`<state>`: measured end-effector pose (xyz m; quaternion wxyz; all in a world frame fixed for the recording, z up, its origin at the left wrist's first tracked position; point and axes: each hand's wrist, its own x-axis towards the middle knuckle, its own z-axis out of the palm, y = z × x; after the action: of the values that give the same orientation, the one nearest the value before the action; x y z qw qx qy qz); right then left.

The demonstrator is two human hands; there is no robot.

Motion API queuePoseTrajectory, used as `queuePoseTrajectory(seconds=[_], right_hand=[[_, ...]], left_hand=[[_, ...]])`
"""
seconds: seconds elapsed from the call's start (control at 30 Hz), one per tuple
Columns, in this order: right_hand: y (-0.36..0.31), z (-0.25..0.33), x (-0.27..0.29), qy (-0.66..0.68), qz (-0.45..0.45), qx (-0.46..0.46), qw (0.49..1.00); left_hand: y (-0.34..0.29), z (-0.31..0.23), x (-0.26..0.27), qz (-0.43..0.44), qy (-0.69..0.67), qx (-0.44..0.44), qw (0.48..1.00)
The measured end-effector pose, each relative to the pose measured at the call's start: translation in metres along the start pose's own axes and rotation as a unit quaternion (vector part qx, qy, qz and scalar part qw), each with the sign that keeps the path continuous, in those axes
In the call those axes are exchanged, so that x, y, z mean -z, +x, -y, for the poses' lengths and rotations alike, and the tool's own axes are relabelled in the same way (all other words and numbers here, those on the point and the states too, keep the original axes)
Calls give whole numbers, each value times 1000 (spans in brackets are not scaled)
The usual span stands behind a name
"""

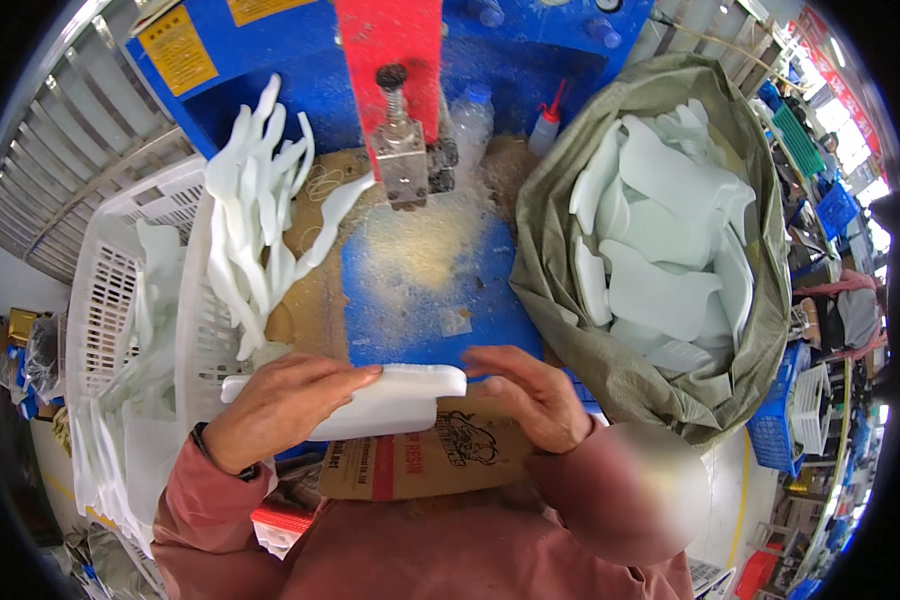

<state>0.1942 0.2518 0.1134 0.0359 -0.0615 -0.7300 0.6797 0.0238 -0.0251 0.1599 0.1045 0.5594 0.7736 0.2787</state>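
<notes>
A flat stack of white foam pieces (pixel 395 400) lies level in front of me, over a brown cardboard sheet (pixel 440 455). My left hand (pixel 280 405) lies on top of its left part with fingers wrapped over it. My right hand (pixel 530 395) presses fingertips against its right end. Beyond them stands a blue machine table (pixel 420 300) dusted with pale grit, under a metal tool head (pixel 405 165) on a red column (pixel 390 40).
A white plastic crate (pixel 120 300) on the left holds cut white foam strips, with more curved strips (pixel 260 200) piled on its rim. An olive sack (pixel 660 250) on the right is full of white foam sheets. Two plastic bottles (pixel 545 125) stand behind the table.
</notes>
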Motion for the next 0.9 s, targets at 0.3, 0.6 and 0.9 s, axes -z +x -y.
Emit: queuePoseTrajectory(seconds=[0.3, 0.6, 0.9], right_hand=[[-1, -12, -6, 25, 99, 27, 994], [-4, -38, -22, 191, -28, -95, 977], [-5, -62, -40, 141, -51, -87, 985]], left_hand=[[16, 13, -25, 18, 2, -17, 1000], [15, 21, -43, 1, 8, 21, 1000], [10, 26, -69, -34, 32, 54, 997]])
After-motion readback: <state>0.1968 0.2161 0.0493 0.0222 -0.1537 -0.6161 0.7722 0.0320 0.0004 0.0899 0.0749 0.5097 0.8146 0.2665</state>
